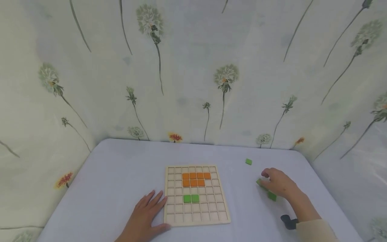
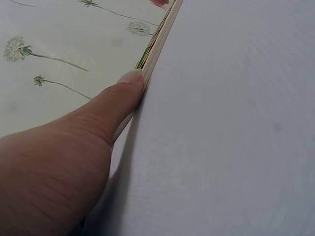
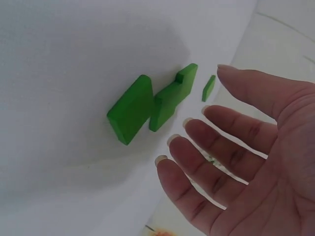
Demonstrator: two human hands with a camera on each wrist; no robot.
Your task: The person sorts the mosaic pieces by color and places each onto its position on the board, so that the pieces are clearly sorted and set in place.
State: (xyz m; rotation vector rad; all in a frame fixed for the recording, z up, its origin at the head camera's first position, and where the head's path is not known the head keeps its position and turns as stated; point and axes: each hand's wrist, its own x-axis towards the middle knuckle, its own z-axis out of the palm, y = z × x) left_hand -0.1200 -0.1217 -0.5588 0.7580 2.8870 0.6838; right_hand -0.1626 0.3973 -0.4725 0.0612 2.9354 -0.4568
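Observation:
A wooden grid board [image 1: 178, 218] lies on the table, with several orange tiles [image 1: 192, 183] in two rows of its squares. Below them, two green tiles [image 1: 191, 198] sit side by side. My left hand [image 1: 145, 215] rests flat at the board's left side, fingers spread; in the left wrist view its thumb [image 2: 130, 78] touches the board's edge. To the right of the board, my right hand [image 1: 281, 183] hovers over loose green tiles [image 1: 272, 196]. The right wrist view shows its fingers loosely bent, holding nothing, beside a thick green tile [image 3: 133, 110] and others touching or overlapping.
One green tile [image 1: 248, 161] lies apart, farther back on the white table [image 1: 121, 168]. A dark object [image 1: 289, 222] of unclear kind is by the right wrist. Flower-patterned cloth [image 1: 187, 84] hangs behind and at both sides of the table.

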